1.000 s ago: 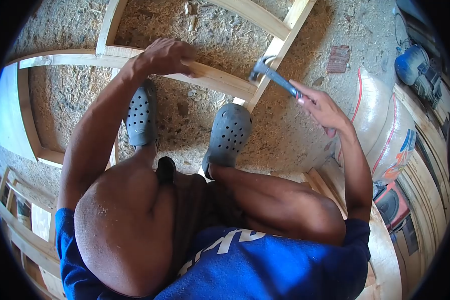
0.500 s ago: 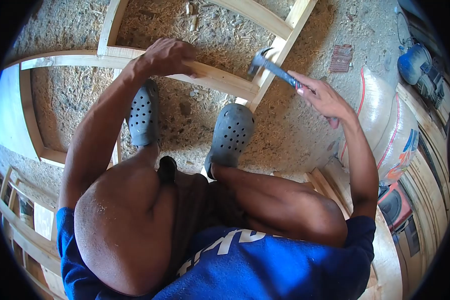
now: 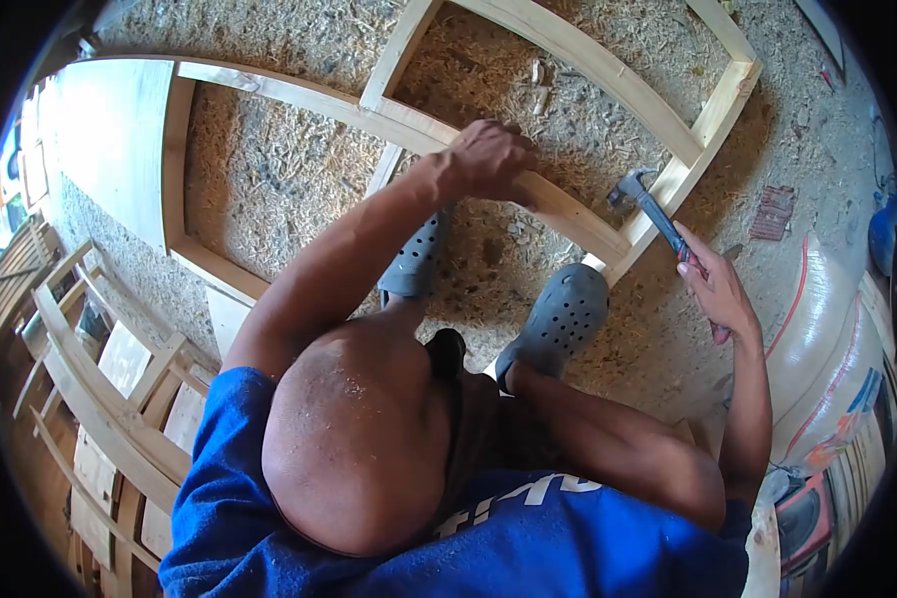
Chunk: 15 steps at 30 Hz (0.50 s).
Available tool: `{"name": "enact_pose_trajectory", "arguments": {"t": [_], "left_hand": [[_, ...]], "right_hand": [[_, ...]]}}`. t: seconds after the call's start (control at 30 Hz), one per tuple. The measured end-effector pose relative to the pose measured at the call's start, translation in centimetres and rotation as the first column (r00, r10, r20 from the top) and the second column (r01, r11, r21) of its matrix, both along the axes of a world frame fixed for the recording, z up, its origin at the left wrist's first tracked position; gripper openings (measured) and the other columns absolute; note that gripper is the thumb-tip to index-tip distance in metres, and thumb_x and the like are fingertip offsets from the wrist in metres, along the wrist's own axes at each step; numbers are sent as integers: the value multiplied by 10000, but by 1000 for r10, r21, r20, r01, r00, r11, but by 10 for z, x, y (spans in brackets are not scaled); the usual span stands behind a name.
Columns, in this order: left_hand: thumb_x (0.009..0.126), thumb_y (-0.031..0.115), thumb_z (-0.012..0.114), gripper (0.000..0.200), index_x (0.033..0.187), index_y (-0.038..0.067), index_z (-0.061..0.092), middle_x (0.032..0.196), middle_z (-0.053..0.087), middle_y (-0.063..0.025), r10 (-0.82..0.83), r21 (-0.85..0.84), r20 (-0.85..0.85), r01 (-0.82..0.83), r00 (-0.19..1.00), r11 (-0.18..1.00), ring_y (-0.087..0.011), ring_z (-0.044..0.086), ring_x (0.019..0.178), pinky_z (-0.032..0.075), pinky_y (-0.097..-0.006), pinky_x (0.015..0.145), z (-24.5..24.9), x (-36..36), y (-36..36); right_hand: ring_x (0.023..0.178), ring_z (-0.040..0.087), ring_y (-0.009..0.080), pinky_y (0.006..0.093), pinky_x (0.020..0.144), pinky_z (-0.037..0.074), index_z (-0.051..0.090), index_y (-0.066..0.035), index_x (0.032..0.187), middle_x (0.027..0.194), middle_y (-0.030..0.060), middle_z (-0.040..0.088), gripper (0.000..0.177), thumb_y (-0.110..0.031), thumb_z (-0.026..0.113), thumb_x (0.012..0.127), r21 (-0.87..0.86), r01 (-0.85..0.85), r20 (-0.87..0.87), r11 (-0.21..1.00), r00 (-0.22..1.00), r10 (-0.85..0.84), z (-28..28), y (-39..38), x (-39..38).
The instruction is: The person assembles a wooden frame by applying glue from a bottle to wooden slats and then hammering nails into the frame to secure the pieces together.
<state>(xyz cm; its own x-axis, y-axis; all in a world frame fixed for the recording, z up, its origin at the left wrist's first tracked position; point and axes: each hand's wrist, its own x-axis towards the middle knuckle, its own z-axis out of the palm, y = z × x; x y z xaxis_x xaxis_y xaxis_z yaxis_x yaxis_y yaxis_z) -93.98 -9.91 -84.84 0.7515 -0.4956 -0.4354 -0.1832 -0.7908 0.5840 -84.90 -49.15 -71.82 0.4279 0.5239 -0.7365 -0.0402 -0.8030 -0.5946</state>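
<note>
My right hand (image 3: 717, 289) is wrapped round the handle of a claw hammer (image 3: 658, 213). The hammer's head overlaps the end rail of a pale wooden frame (image 3: 578, 225), close to a corner joint. My left hand (image 3: 490, 159) lies over the frame's long middle rail, its fingers curled down across the wood and partly hidden. Below that rail, my feet in grey clogs (image 3: 565, 309) rest close to the frame, with one clog partly behind my left forearm.
Wood shavings (image 3: 468, 264) cover the floor inside and around the frame. White sacks (image 3: 817, 349) stand at the right, near a red-edged speaker (image 3: 803, 518). More wooden framework (image 3: 110, 399) lies at the left. A flat reddish scrap (image 3: 772, 212) is on the floor.
The view has swung left, so the frame, hands and sacks appear farther right and lower. My left hand stays on the rail, and my right hand still holds the hammer near the corner.
</note>
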Motion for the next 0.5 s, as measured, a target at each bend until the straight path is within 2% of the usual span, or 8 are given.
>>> {"name": "enact_pose_trajectory", "arguments": {"t": [0.07,0.13,0.2,0.23,0.3,0.4,0.43,0.5], "left_hand": [[724,684,784,661,1000,88,706,948,666,-80,-21,29,23,20,1000,999,-257,656,922,551,-417,819,3,-8,-7],[724,687,779,728,1064,52,672,1000,649,-89,-61,-65,522,111,851,992,-235,630,989,524,-393,848,12,-15,-13],[735,581,803,641,1059,51,640,1003,634,-78,-146,12,433,156,890,988,-229,614,1012,504,-385,860,12,-12,-17],[738,508,793,552,1026,65,635,989,630,-73,-143,16,454,153,879,988,-231,614,1015,500,-390,849,4,-13,-18],[748,336,730,321,940,109,608,936,610,-54,-102,-31,515,138,851,990,-225,612,989,489,-396,800,-2,-14,-18],[752,302,727,359,1030,84,664,1081,656,-93,-162,14,377,170,912,985,-274,606,1112,497,-441,968,3,-13,-18],[752,302,727,359,1030,84,664,1081,656,-93,-164,17,377,170,912,985,-274,606,1112,497,-441,968,-9,-17,-19],[759,279,704,415,1119,73,677,1203,661,-132,7,-95,649,71,761,993,-315,601,1196,467,-475,1078,-31,-21,-22]], "right_hand": [[656,449,113,296,626,439,438,-112,1571,795,-1,497,588,-111,565,997,44,-8,53,999,999,6,3,12,2],[663,443,123,309,641,452,441,-99,1563,797,10,506,570,-121,554,1005,88,-26,108,996,994,17,9,36,10],[667,463,109,306,629,456,423,-73,1567,821,13,534,562,-119,544,1020,120,18,54,993,998,-25,14,74,19],[650,481,86,294,580,444,395,-59,1581,795,16,540,561,-125,525,1039,59,101,-105,993,990,-94,26,102,23],[617,499,72,286,529,432,382,-68,1592,745,17,525,560,-130,511,1051,336,80,18,938,996,-92,3,142,18],[608,505,70,276,522,448,386,-55,1585,714,13,509,556,-143,511,1050,362,35,73,932,995,-66,-10,205,7],[648,571,125,304,580,494,398,-49,1573,751,54,570,552,-158,519,1046,302,-33,84,953,996,8,-11,223,4],[687,637,179,331,638,540,409,-43,1562,788,96,630,548,-172,528,1042,240,-96,95,966,993,75,-32,236,7]]}}
